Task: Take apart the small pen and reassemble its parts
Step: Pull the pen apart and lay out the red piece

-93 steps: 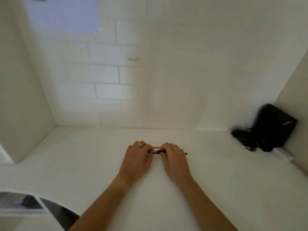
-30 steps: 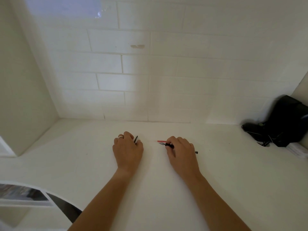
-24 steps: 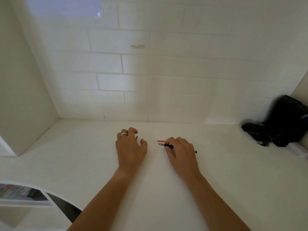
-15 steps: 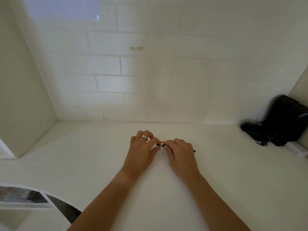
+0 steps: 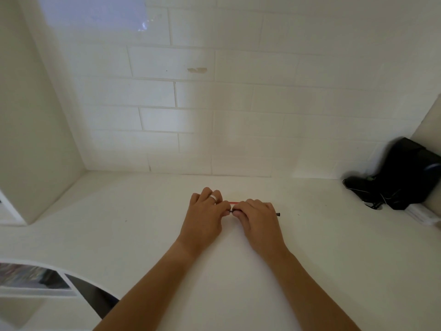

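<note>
Both hands [image 5: 229,218] — fingertips pinched together.

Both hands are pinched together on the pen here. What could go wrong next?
1. The left hand and right hand meet fingertip to fingertip on the pen, hiding the joint; a small part might slip out unseen.
2. A thin red piece lies loose on the table just behind the fingers; a knuckle might nudge it away.

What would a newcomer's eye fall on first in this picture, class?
First the two hands, left hand and right hand, meeting fingertip to fingertip on a small dark pen at the middle of the white table. Then the black bag, slumped in the far right corner.
</note>
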`<state>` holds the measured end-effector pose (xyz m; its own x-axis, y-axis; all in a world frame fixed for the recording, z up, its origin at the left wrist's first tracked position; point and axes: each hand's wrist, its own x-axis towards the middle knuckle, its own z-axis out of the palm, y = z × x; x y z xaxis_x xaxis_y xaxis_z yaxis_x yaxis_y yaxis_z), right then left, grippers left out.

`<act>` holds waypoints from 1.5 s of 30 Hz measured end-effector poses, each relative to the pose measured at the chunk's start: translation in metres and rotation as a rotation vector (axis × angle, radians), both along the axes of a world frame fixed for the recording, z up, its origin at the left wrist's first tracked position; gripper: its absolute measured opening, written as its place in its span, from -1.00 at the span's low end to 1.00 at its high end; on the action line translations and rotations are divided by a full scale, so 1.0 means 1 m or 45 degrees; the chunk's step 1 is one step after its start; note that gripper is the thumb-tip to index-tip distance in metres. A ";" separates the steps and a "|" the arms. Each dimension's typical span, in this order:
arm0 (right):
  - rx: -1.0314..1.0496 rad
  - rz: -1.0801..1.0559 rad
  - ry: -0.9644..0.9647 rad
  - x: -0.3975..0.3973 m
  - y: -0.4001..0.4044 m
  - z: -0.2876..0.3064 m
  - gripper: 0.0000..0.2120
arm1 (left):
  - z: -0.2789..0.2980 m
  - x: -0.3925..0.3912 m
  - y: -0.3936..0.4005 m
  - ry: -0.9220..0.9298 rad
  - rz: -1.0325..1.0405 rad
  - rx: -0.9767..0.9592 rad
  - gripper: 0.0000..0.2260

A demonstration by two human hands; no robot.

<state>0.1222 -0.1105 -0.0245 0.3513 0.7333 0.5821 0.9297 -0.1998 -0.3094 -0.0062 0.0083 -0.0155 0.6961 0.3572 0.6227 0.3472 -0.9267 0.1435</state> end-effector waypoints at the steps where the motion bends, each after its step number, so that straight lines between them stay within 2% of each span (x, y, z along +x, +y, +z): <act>1: 0.006 0.014 0.009 0.000 -0.001 0.000 -0.80 | 0.000 0.000 0.000 0.008 0.003 0.002 -0.84; 5: 0.035 0.066 0.022 -0.001 -0.003 0.004 -0.91 | 0.000 0.000 0.000 0.017 -0.012 -0.011 -0.86; 8: 0.024 0.116 0.045 -0.004 -0.003 0.007 -0.86 | 0.001 -0.001 -0.004 0.019 -0.025 -0.027 -0.80; 10: 0.024 0.112 0.098 -0.005 -0.002 0.007 -0.89 | 0.002 -0.001 -0.004 0.000 0.003 -0.043 -0.81; 12: 0.024 0.032 0.130 -0.006 -0.002 0.006 -0.81 | 0.002 -0.001 -0.003 -0.021 0.048 -0.062 -0.82; 16: -0.014 -0.083 0.015 -0.005 -0.001 0.004 -0.69 | 0.002 -0.001 -0.001 -0.041 0.090 -0.093 -0.81; 20: -0.043 -0.049 0.044 -0.003 0.000 0.005 -0.91 | 0.001 0.000 0.000 -0.055 0.099 -0.108 -0.81; 23: -0.063 -0.035 0.101 -0.005 0.000 0.004 -0.72 | 0.000 -0.001 0.001 -0.074 0.104 -0.137 -0.80; 25: -0.070 -0.030 0.053 -0.005 0.000 0.003 -0.68 | -0.001 -0.001 0.001 -0.086 0.109 -0.153 -0.78; 29: -0.061 -0.011 0.019 -0.005 -0.001 0.006 -0.93 | -0.001 0.000 0.001 -0.074 0.112 -0.163 -0.77; 33: -0.062 0.034 0.123 -0.006 0.000 0.005 -0.82 | -0.002 -0.001 0.002 -0.089 0.112 -0.204 -0.77; 36: -0.052 0.033 0.075 -0.004 0.002 0.002 -0.72 | -0.002 -0.001 0.003 -0.109 0.073 -0.197 -0.86; 39: 0.009 -0.011 0.030 -0.004 0.000 0.004 -0.77 | -0.002 -0.002 0.003 -0.114 0.013 -0.213 -0.91; 42: 0.015 -0.045 0.093 -0.007 -0.003 0.009 -0.91 | 0.000 -0.004 0.002 -0.141 -0.008 -0.312 -0.90; 45: 0.038 -0.098 0.126 -0.007 -0.003 0.010 -0.93 | 0.003 -0.009 0.006 -0.289 0.041 -0.470 -0.88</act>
<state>0.1153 -0.1134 -0.0147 0.4627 0.6848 0.5630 0.8766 -0.2586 -0.4058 -0.0147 0.0144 -0.0124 0.5409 0.6042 0.5851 0.2966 -0.7880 0.5394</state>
